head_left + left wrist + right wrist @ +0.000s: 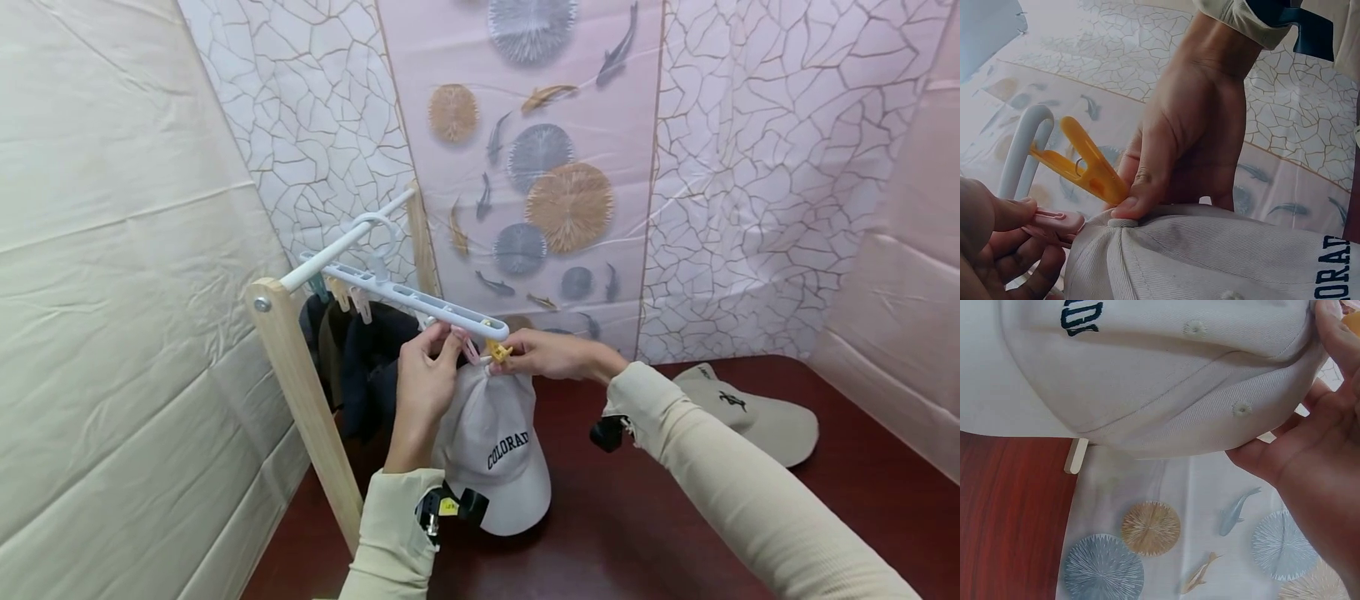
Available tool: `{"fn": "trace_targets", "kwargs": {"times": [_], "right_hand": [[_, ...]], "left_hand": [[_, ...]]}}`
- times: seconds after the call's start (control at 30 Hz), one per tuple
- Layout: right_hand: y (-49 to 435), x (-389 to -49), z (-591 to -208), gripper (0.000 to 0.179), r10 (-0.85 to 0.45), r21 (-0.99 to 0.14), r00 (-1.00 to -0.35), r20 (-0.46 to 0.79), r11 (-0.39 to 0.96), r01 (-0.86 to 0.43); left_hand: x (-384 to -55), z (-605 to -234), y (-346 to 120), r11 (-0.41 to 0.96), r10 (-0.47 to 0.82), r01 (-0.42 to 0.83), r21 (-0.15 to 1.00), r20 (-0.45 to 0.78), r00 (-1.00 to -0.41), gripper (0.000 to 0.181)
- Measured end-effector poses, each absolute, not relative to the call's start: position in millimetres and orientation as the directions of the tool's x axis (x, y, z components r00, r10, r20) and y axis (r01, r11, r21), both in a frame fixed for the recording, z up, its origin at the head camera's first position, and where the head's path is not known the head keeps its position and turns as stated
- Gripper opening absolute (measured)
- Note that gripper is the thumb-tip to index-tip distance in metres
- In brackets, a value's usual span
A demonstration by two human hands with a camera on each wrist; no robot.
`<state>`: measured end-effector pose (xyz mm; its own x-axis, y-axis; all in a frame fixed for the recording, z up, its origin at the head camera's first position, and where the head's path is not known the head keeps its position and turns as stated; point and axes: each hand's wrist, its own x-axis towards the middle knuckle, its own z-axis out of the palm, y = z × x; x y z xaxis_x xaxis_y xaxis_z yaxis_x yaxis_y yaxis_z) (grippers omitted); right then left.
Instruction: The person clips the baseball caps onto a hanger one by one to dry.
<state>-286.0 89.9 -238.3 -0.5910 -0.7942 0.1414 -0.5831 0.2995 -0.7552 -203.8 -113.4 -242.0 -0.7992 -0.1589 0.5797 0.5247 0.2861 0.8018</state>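
Observation:
A light cap (pixel 480 425) with dark lettering hangs crown up under the end of a pale blue clip hanger (pixel 420 297). My left hand (pixel 427 379) pinches a pink clothespin (pixel 1057 224), whose tip meets the cap's top beside the button. With thumb and fingers, my right hand (pixel 1179 144) grips the crown fabric just past the button. Right by that thumb, a yellow clothespin (pixel 1088 162) hangs from the hanger's end. In the right wrist view, my right hand (pixel 1316 437) holds the cap's crown (pixel 1166 381) along its edge. Whether the pink clothespin bites the fabric is unclear.
The hanger hooks over a white rod (pixel 348 239) on a wooden stand (pixel 307 400). More clothespins (pixel 341 293) and dark caps (pixel 367 367) hang farther along it. A beige cap (pixel 757 417) lies on the dark red table (pixel 622 533) at the right. Fabric walls surround the table.

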Motion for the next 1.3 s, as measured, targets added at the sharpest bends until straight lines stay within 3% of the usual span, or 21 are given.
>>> {"fn": "trace_targets", "kwargs": {"times": [0.43,0.8,1.0,1.13,1.3], "right_hand": [[92,-291,-230,0.018,-0.813,-0.798,-0.558,0.167,0.22,-0.56],[81,-295,-244,0.015,-0.756,-0.885,-0.607,0.246,0.081,-0.459],[78,-294,-252,0.033,-0.676,-0.909,-0.671,0.304,0.005,-0.417],[74,-294,-261,0.042,-0.669,-0.912,-0.661,0.341,-0.066,-0.404],[72,-296,-262,0.07,-0.637,-0.896,-0.665,0.389,-0.094,-0.434]], "left_hand": [[-202,-229,-115,0.278,-0.14,0.521,0.807,0.571,-0.809,0.021],[-200,-230,-121,0.368,-0.122,0.487,0.792,0.56,-0.819,0.02],[-201,-231,-122,0.393,-0.092,0.481,0.784,0.554,-0.827,0.024],[-199,-236,-123,0.398,-0.104,0.444,0.803,0.521,-0.847,0.026],[-203,-239,-122,0.391,-0.108,0.436,0.811,0.511,-0.853,0.033]]}}
